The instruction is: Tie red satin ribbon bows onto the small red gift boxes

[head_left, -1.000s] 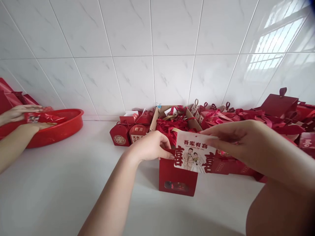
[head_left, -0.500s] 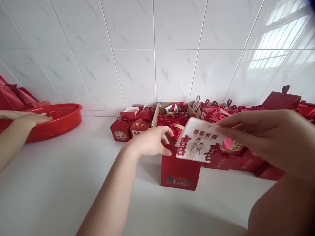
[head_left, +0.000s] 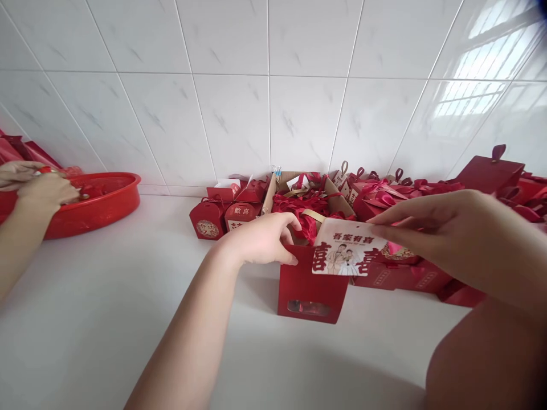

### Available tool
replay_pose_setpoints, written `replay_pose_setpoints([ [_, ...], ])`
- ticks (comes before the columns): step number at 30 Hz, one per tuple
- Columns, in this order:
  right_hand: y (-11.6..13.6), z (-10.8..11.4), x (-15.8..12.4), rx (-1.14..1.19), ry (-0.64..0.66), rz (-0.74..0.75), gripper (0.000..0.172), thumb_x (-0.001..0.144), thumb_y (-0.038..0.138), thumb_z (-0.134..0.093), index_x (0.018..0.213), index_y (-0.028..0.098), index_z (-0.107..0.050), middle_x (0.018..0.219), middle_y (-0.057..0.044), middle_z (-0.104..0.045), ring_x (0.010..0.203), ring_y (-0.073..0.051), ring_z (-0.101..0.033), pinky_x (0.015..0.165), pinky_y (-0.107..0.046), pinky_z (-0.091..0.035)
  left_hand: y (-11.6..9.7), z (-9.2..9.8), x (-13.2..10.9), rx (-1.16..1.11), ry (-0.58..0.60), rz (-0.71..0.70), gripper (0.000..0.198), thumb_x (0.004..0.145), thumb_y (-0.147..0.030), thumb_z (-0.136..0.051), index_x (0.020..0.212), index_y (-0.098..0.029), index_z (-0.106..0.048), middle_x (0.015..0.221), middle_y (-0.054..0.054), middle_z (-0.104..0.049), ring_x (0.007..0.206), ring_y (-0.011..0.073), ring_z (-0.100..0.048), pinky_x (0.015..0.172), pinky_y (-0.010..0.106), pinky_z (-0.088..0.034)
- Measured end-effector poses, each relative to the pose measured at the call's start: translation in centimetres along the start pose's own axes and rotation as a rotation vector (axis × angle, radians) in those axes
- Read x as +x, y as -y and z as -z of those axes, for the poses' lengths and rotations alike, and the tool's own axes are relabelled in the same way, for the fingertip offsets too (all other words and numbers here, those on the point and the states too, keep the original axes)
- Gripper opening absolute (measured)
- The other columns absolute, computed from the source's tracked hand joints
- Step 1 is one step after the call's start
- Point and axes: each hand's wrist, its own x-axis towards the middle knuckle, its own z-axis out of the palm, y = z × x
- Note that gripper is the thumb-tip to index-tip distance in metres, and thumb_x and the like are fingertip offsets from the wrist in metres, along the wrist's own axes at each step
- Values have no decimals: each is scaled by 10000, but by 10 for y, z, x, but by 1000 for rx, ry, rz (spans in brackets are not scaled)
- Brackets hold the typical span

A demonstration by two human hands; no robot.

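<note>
A small red gift box (head_left: 299, 285) with a clear window low on its front stands on the white counter (head_left: 106, 319). My left hand (head_left: 260, 239) grips its upper left edge, fingers curled over the rim. My right hand (head_left: 431, 228) pinches a white card (head_left: 344, 253) printed with a couple and red characters, held at the box's open top and tilted toward me.
A cardboard box (head_left: 268, 193) stuffed with red ribbon stands behind, against the tiled wall. Small red boxes (head_left: 222, 216) sit left of it; a heap of red boxes and ribbons (head_left: 427, 193) spreads right. Another person's hands (head_left: 38, 185) work over a red basin (head_left: 102, 199) at far left.
My right hand has lowered the card from a raised, flatter tilt down to the box's top. The other person's hands have shifted over the basin. The view has drifted slightly downward.
</note>
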Motion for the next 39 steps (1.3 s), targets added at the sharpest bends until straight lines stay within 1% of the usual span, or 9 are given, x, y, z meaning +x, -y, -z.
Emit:
replay_pose_setpoints([
  [4, 16, -18, 9, -137, 286, -6, 123, 736, 328, -637, 741, 292, -754, 676, -3, -702, 477, -149, -583, 396, -255, -415, 4, 0, 2, -33, 21, -28, 530, 627, -349, -702, 1114, -298, -500, 1060, 0, -668, 841, 188, -637, 584, 237, -410],
  [8, 26, -34, 16, -165, 416, 1, 165, 749, 282, -592, 710, 269, -752, 646, -9, -690, 506, -151, -579, 448, -261, -405, 5, 1, 1, -61, 20, -34, 559, 626, -353, -692, 1145, -302, -490, 1050, -2, -684, 882, 203, -643, 632, 254, -430],
  [14, 23, -40, 18, -160, 437, -8, 166, 738, 246, -587, 700, 255, -749, 623, -26, -686, 563, -170, -603, 476, -257, -404, -3, 2, -6, -26, -2, -90, 392, 654, -244, -604, 1044, -274, -619, 1090, 3, -668, 892, 199, -632, 635, 247, -420],
  [19, 25, -39, 17, -165, 434, 8, 173, 750, 254, -574, 674, 259, -730, 628, 0, -678, 540, -147, -578, 462, -247, -382, -8, 3, -12, 41, 52, -141, 295, 716, -326, -571, 993, -270, -658, 960, 1, -693, 761, 185, -613, 585, 251, -384],
  [23, 30, -41, 17, -172, 428, 47, 150, 756, 255, -587, 682, 245, -717, 610, 9, -648, 486, -116, -516, 431, -238, -342, -9, -2, -12, 108, -45, -123, 330, 728, -327, -565, 1046, -309, -653, 930, 1, -686, 687, 174, -592, 524, 253, -330],
  [28, 32, -43, 16, -207, 393, 59, 141, 762, 256, -590, 654, 235, -679, 596, 19, -610, 459, -101, -459, 398, -230, -302, -11, -10, -6, 166, -72, -102, 216, 720, -231, -537, 863, -262, -697, 747, 19, -670, 544, 153, -530, 478, 282, -253],
  [30, 31, -42, 16, -192, 415, 46, 150, 767, 252, -586, 650, 235, -678, 604, 13, -613, 471, -105, -477, 413, -231, -319, -12, -10, -5, 166, -71, -104, 219, 717, -225, -539, 860, -264, -699, 749, 22, -674, 557, 163, -543, 483, 287, -259],
  [35, 25, -43, 17, -124, 427, 25, 142, 767, 196, -583, 686, 240, -691, 638, 0, -640, 507, -120, -537, 452, -236, -358, -11, -8, -3, 137, -55, -145, 272, 733, -242, -553, 953, -310, -697, 894, -6, -704, 679, 186, -597, 531, 278, -326],
  [39, 22, -43, 18, -118, 434, 56, 179, 753, 150, -562, 674, 251, -686, 599, 4, -639, 521, -142, -560, 473, -251, -370, -10, -8, -4, 142, -44, -153, 275, 753, -263, -539, 972, -315, -698, 893, -10, -706, 688, 182, -600, 529, 271, -330],
])
